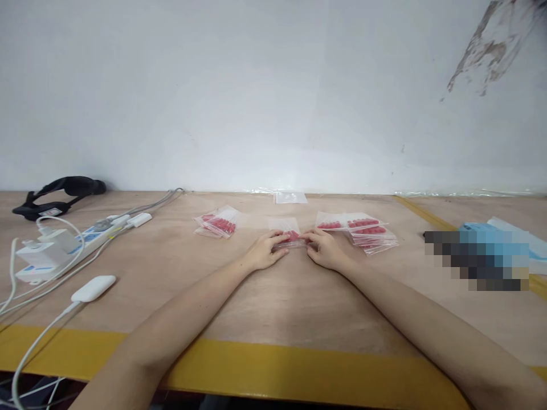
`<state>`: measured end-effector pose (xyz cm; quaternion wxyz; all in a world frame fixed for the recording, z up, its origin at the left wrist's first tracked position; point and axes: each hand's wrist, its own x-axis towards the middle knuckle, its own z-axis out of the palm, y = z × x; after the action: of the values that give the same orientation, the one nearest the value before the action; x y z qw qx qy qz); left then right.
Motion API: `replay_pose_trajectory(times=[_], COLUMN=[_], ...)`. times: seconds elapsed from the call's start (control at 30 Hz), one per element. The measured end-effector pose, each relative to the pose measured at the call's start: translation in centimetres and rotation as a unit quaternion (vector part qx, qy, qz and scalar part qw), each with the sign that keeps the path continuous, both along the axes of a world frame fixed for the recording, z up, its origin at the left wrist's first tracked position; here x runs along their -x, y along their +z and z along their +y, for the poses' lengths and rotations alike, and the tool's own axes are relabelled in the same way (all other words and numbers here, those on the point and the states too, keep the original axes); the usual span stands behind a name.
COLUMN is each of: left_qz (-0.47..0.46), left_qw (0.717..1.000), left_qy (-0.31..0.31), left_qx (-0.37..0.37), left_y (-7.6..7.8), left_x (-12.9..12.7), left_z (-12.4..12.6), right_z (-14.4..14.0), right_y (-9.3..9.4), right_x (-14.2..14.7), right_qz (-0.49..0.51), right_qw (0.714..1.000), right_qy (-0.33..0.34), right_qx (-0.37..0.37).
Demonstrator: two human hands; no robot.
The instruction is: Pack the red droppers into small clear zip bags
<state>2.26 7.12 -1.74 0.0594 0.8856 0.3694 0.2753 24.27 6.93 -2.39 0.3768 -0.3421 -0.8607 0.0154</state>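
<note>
Both my hands rest on the wooden table [265,307], fingertips meeting on one small clear bag of red pieces [292,235]. My left hand [267,250] pinches its left end and my right hand [325,249] pinches its right end. A pile of similar filled bags [219,223] lies to the left. A bigger fanned stack of filled bags [367,230] lies to the right. An empty clear bag [290,197] sits by the wall behind.
A power strip [92,234] with white adapters and cables lies at the left, with a white oblong device [93,288] on a cable nearer me. A black strap [57,193] rests far left. Blue items [498,239] sit at right. Yellow tape [299,373] edges the table.
</note>
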Motion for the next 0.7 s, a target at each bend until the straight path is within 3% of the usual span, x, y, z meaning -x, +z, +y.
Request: replay_pose_trajectory(times=[0.17,0.4,0.7], left_qz=[-0.007,-0.009,-0.007], left_qw=[1.0,1.0,0.999], left_qy=[-0.012,-0.013,-0.011], left_qx=[0.003,0.004,-0.029], left_y=[0.2,0.2,0.2], left_x=[-0.2,-0.2,-0.6], left_z=[0.0,-0.1,-0.1], right_z=[0.8,0.5,0.4], right_y=[-0.6,0.1,0.7], right_x=[0.3,0.1,0.5], right_qz=[-0.014,-0.127,-0.179], right_qw=[0.999,0.979,0.961], right_qy=[-0.018,-0.076,-0.112], right_qx=[-0.045,-0.144,-0.178])
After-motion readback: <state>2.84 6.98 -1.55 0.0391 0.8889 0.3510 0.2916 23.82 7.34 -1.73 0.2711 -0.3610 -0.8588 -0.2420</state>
